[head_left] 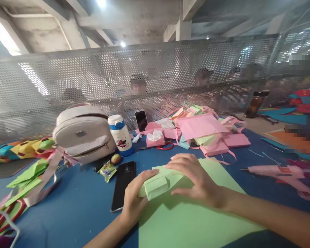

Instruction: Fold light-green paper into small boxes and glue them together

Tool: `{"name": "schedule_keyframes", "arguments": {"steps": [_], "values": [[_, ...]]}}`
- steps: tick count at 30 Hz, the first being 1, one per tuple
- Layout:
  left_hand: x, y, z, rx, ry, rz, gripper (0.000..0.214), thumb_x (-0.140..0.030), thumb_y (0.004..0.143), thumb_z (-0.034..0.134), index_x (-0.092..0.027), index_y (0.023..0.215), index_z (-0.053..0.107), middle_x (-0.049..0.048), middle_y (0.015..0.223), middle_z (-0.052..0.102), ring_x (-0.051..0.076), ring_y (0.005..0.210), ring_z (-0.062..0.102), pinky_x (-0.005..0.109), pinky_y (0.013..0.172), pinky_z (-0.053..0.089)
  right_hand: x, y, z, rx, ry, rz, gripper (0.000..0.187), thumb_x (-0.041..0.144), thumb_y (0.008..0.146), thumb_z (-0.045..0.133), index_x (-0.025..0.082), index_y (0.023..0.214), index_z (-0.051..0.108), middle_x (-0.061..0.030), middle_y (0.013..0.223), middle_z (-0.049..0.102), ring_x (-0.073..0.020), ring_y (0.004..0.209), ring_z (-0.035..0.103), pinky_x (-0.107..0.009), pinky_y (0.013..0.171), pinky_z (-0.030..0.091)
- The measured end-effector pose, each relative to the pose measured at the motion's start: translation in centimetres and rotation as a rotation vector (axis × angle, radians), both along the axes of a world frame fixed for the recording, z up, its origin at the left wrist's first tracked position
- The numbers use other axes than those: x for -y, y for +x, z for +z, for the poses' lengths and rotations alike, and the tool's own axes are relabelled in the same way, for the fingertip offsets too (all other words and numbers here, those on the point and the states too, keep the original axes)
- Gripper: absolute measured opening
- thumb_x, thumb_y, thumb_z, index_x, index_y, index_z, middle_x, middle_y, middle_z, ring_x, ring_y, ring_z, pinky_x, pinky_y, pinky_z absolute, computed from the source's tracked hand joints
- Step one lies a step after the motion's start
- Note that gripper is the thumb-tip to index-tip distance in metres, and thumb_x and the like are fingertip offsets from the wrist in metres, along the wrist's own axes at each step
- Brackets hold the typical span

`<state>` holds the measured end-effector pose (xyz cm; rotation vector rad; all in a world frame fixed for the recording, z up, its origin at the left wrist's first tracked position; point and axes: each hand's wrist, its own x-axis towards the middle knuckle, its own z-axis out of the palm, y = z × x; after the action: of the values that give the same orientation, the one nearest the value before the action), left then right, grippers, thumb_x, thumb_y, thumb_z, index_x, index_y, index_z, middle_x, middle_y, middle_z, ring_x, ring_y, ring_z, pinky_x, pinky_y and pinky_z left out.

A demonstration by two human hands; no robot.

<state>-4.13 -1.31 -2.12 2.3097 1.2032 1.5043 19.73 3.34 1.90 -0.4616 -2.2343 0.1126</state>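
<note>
A folded, box-like piece of light green paper [157,187] is held above a large light green sheet [193,220]. My left hand [134,194] is closed around its left end, thumb along the top edge. Over the right end of the piece, my right hand [196,179] has its fingers stretched out and its thumb apart below. The right fingertips touch the far edge of the folded paper; their undersides are hidden.
Left of the sheet lies a black phone [123,186], near a snack packet [107,171]. Behind are a bottle [120,136], a backpack [85,134], red scissors [165,146] and a pile of pink paper [201,125]. A pink glue gun [281,172] lies at right.
</note>
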Motion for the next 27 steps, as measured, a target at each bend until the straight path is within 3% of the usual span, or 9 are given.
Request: {"name": "schedule_keyframes", "arguments": {"steps": [6,11,20,27], "values": [[0.3,0.3,0.4,-0.001,-0.012,0.001,0.038,-0.009,0.083,0.063,-0.023,0.118,0.063,0.0047,0.111,0.075,0.018,0.101,0.072,0.026,0.091,0.056,-0.1,-0.4,2.8,0.103,0.151,0.008,0.039,0.051,0.097,0.054,0.02,0.119,0.064,-0.0067,0.112,0.07,-0.0248,0.112,0.055,-0.041,0.098,0.034],[0.4,0.3,0.3,0.007,-0.018,0.021,0.036,-0.008,0.082,0.062,-0.022,0.115,0.062,0.0037,0.106,0.075,0.017,0.093,0.073,0.024,0.085,0.057,-0.1,-1.0,4.2,0.149,0.184,0.047,0.034,0.047,0.096,0.057,0.019,0.114,0.066,-0.0069,0.11,0.07,-0.0236,0.106,0.056,-0.04,0.094,0.036],[0.4,0.3,0.1,0.02,-0.003,0.062,0.031,-0.01,0.082,0.062,-0.02,0.111,0.063,0.0028,0.098,0.075,0.016,0.084,0.073,0.022,0.076,0.057,-0.5,-1.6,4.3,0.145,0.254,0.052,0.032,0.043,0.096,0.059,0.017,0.114,0.067,-0.0066,0.108,0.071,-0.0233,0.104,0.055,-0.039,0.093,0.038],[0.3,-0.4,-0.8,-0.109,0.076,0.115,0.038,-0.016,0.083,0.063,-0.023,0.12,0.061,0.0051,0.111,0.075,0.023,0.106,0.07,0.032,0.095,0.055,-0.9,-1.6,3.8,0.137,0.242,0.063,0.03,0.041,0.098,0.056,0.016,0.112,0.067,-0.0065,0.106,0.071,-0.0227,0.101,0.055,-0.038,0.089,0.038]]}}
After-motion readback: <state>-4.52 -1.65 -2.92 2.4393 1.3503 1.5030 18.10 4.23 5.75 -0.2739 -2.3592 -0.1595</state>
